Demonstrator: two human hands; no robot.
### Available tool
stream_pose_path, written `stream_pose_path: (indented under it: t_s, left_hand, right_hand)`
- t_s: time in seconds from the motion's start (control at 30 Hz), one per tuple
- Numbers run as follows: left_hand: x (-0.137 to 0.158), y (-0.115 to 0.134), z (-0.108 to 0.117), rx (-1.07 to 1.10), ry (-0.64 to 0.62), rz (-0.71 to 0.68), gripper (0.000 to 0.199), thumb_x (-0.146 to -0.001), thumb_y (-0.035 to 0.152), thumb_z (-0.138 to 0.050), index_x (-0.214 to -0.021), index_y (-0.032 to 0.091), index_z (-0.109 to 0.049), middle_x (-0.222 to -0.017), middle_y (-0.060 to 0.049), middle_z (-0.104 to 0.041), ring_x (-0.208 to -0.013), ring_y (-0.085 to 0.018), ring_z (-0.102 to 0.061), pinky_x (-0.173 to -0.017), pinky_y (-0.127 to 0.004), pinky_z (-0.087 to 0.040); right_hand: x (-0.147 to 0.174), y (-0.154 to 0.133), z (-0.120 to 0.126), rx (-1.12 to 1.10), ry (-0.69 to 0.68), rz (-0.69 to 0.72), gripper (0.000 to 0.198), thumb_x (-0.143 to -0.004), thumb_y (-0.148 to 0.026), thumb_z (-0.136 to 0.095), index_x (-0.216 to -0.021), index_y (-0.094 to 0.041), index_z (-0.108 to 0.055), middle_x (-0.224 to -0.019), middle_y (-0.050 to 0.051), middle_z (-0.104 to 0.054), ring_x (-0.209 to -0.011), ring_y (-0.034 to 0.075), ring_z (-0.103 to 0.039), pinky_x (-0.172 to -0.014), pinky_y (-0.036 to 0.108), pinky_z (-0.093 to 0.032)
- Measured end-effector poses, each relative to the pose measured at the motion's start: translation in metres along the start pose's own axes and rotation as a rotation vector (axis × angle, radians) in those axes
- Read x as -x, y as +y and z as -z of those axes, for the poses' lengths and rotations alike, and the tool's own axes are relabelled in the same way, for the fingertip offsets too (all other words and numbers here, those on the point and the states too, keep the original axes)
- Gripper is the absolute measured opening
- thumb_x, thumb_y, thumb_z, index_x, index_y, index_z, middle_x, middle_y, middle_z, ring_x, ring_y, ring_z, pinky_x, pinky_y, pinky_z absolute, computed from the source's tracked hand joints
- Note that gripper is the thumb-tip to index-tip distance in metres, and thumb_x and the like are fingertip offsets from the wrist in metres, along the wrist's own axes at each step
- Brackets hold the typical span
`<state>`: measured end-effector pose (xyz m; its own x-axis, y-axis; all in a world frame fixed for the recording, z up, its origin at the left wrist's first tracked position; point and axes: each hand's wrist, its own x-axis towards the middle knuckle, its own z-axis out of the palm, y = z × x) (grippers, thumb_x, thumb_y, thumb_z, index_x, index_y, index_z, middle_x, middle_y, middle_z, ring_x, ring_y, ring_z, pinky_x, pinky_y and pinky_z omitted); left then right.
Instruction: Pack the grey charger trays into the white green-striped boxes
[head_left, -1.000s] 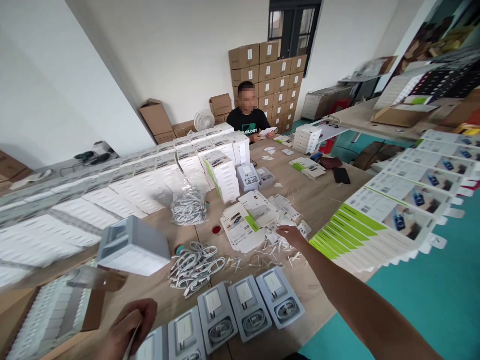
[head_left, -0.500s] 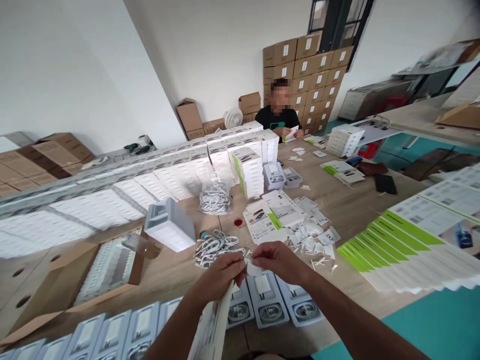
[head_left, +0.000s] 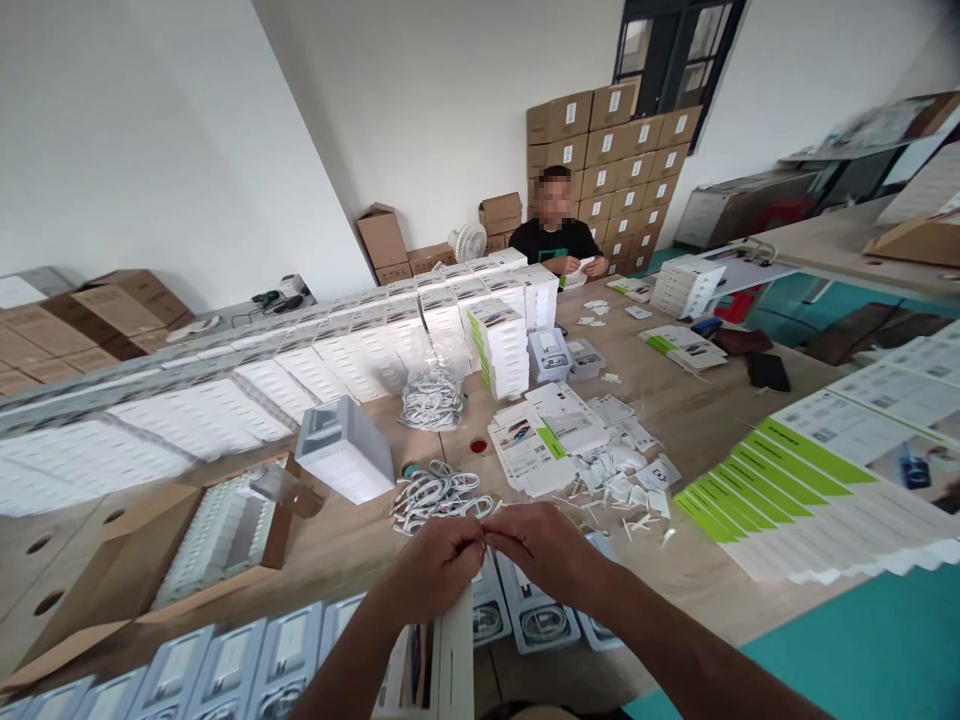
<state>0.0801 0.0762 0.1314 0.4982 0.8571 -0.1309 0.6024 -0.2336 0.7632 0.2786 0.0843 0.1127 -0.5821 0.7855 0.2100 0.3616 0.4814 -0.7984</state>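
Note:
Fingers closed, my left hand (head_left: pixel 441 568) grips the top end of a white printed carton (head_left: pixel 456 650) that hangs upright below it. My right hand (head_left: pixel 536 540) meets it at the fingertips in a pinch; whatever lies between those fingers is hidden. Under my wrists are pale trays (head_left: pixel 546 622), each with a coiled cable, partly covered by my arms. Just beyond my hands lies a heap of white cables (head_left: pixel 439 497). To its right are small white cards and pieces (head_left: pixel 619 478) beside flat printed cartons (head_left: pixel 529 450).
More filled trays (head_left: pixel 232 655) line the near left edge. An open cardboard box (head_left: pixel 217 540) holds rows of white items. Stacked white boxes (head_left: pixel 337 350) form a wall behind. Green-and-white cartons (head_left: pixel 795 480) fan out at right. A co-worker (head_left: pixel 555 240) sits across the table.
My hands have come together, and the white piece seen between them is now hidden. The carton below my left hand stands more upright. The co-worker's hands have lowered with a white item.

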Motion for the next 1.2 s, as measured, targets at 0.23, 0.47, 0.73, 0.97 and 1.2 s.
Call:
stream_pose_path:
  t_s: [0.23,0.47,0.73,0.97,1.2]
  left_hand:
    - [-0.002,-0.001,-0.002,-0.084,-0.048,0.010,0.019,-0.084,0.019,-0.045,-0.065,0.020,-0.047,-0.065,0.002,-0.054,-0.064,-0.014,-0.046,-0.059,-0.029,-0.028]
    - [-0.010,0.000,-0.007,-0.052,-0.112,0.037,0.018,-0.084,0.020,-0.043,-0.066,0.020,-0.045,-0.063,0.003,-0.050,-0.064,-0.014,-0.043,-0.059,-0.029,-0.027]
    - [-0.009,-0.020,0.010,0.087,-0.022,0.157,0.027,-0.089,0.028,-0.041,-0.064,0.020,-0.044,-0.063,0.003,-0.047,-0.063,-0.014,-0.043,-0.062,-0.028,-0.032]
    - [-0.011,-0.032,0.009,0.148,0.065,0.189,0.033,-0.091,0.035,-0.039,-0.061,0.021,-0.045,-0.061,0.002,-0.050,-0.064,-0.016,-0.047,-0.067,-0.030,-0.037]
    - [-0.013,-0.031,0.003,0.150,0.080,0.193,0.030,-0.088,0.033,-0.043,-0.061,0.020,-0.045,-0.062,0.003,-0.048,-0.065,-0.016,-0.046,-0.066,-0.029,-0.035]
  right_hand:
    - [0.005,0.006,-0.001,-0.050,-0.008,-0.048,0.025,-0.091,-0.023,-0.048,-0.072,-0.021,-0.065,-0.061,-0.003,-0.056,-0.060,0.011,-0.049,-0.058,0.022,-0.033]
    - [0.008,0.015,-0.012,-0.195,0.035,-0.161,0.025,-0.080,-0.016,-0.049,-0.072,-0.022,-0.072,-0.057,-0.005,-0.057,-0.058,0.011,-0.051,-0.054,0.021,-0.034]
    - [0.028,0.147,0.000,-0.042,0.124,-0.699,0.030,-0.083,-0.026,-0.045,-0.090,-0.017,-0.073,-0.075,0.003,-0.075,-0.065,0.016,-0.068,-0.059,0.023,-0.048]
    - [0.067,0.251,0.042,0.327,0.207,-0.880,0.022,-0.077,-0.013,-0.056,-0.086,-0.017,-0.075,-0.093,0.010,-0.076,-0.095,0.024,-0.066,-0.082,0.030,-0.044]
    - [0.066,0.260,0.046,0.357,0.178,-0.894,0.026,-0.087,-0.018,-0.051,-0.085,-0.014,-0.076,-0.095,0.015,-0.075,-0.094,0.028,-0.066,-0.083,0.036,-0.044]
